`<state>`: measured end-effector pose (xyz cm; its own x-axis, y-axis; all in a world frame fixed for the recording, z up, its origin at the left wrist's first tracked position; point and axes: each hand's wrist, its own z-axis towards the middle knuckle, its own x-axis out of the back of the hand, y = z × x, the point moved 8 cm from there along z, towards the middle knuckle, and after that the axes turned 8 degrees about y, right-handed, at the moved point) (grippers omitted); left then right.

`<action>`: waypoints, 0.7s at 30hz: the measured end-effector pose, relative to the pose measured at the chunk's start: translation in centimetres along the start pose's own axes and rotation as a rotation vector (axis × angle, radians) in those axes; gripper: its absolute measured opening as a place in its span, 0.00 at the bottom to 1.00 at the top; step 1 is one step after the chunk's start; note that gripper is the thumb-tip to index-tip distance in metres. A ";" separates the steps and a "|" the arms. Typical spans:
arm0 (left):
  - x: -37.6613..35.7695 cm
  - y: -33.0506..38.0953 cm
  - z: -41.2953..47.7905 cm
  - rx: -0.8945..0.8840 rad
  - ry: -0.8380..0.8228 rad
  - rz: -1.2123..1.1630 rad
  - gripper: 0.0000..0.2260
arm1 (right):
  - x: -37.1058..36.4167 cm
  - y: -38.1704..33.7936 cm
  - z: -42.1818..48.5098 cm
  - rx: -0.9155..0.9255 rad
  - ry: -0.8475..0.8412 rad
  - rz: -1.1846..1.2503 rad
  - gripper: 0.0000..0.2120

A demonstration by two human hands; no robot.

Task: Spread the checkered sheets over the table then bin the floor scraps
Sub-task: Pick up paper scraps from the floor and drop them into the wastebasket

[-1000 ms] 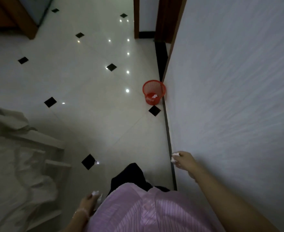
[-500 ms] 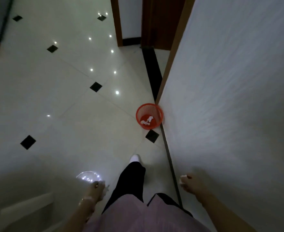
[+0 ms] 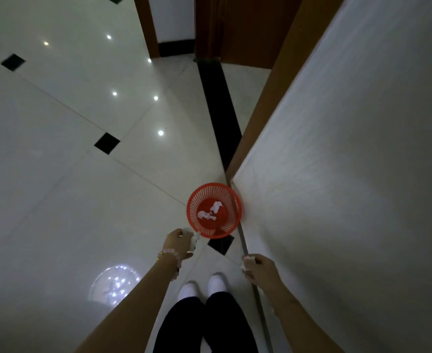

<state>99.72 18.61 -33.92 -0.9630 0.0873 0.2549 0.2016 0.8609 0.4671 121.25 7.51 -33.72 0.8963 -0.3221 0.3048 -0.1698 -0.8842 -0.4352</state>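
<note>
— How far along?
— Late, I'm guessing: left hand (image 3: 178, 242) and right hand (image 3: 259, 268) are each pinching a paper scrap (image 3: 195, 241) beside the red bin (image 3: 197, 194), already holding white pieces (image 3: 216, 207); sheets aren't showing.

Pale bead bracelet (image 3: 174, 258) on left wrist, perhaps pink, black trousers (image 3: 181, 324), white shoes (image 3: 217, 282)

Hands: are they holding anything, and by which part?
Left hand pinches a white scrap; right hand grips another scrap. Which part of each: too small to tell.
</note>
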 end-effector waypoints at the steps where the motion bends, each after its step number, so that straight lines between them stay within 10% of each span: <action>1: -1.2 -0.6 1.8 0.033 -0.005 -0.010 0.06 | -1.0 -0.6 2.1 -0.018 -0.012 0.015 0.06; 10: -8.4 -1.8 11.7 0.227 -0.107 -0.200 0.15 | -6.5 -2.7 14.1 -0.094 -0.201 0.268 0.13; 21: -1.0 -2.6 6.3 0.013 0.058 0.012 0.07 | -2.2 -1.8 9.6 0.002 -0.030 -0.203 0.04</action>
<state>99.01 19.43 -40.73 -0.9487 0.0686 0.3088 0.2102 0.8663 0.4531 123.52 13.08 -41.76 0.9240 -0.1270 0.3606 0.0163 -0.9293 -0.3691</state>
